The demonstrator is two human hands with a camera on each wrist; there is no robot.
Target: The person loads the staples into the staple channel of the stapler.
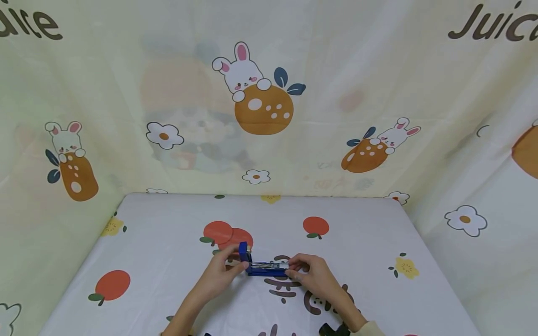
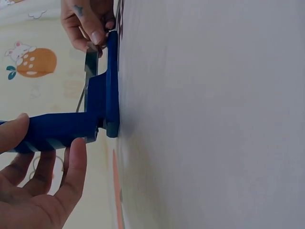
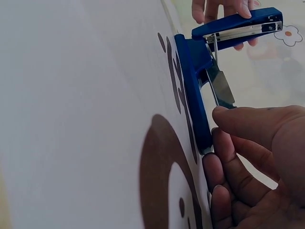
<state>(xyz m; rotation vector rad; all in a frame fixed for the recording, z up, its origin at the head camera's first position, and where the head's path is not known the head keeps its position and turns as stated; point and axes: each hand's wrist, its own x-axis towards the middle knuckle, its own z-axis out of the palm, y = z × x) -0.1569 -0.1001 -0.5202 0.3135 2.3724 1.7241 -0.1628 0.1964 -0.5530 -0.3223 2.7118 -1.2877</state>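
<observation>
A blue stapler [image 1: 267,272] lies opened out on the white tablecloth, its top arm [image 2: 59,131] swung up at about a right angle to the base. My left hand [image 1: 218,273] holds that raised arm between thumb and fingers. At the other end, my right hand [image 1: 313,275] has its thumb and fingertips around the front of the metal staple tray [image 3: 220,88] and base [image 3: 193,95]. A thin metal rod [image 3: 215,47] runs between the tray and the raised arm. Whether staples lie in the tray cannot be made out.
A white tablecloth [image 1: 159,256] printed with fruit and flowers covers the table. Behind it and at both sides hang patterned curtains [image 1: 328,56]. A dark object [image 1: 334,329] shows by the right wrist at the bottom edge.
</observation>
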